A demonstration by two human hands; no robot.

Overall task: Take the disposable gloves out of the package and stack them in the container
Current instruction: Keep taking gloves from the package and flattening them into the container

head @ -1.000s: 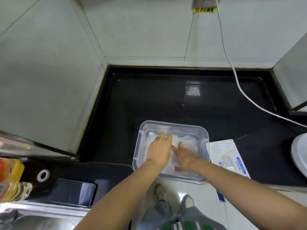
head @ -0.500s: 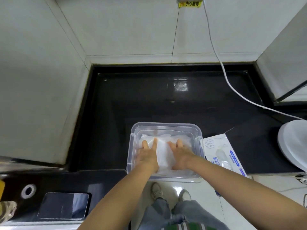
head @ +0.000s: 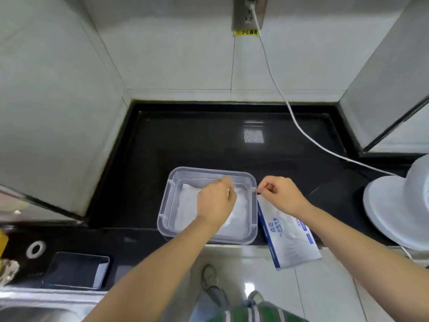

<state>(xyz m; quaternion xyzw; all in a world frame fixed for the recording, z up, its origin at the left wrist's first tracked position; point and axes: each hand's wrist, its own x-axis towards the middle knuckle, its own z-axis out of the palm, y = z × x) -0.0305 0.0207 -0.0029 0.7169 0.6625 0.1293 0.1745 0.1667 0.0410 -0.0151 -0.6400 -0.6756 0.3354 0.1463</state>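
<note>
Head view: left hand [head: 216, 201] is curled over the gloves [head: 188, 205] in the container [head: 163, 219]; can't tell if it's pinching or just pressing. Right hand [head: 282, 194] fingers pinch the package [head: 290, 235] top edge, beside the container wall. Likely step: fetching more gloves. Next move needs the package mouth held open.

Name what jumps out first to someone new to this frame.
The clear container at the black counter's front edge holds a white stack of gloves, with the left hand curled over it. Just right of it, the right hand is curled at the top of the blue-and-white package, which overhangs the counter edge. A white cable trails from the wall outlet.
</note>
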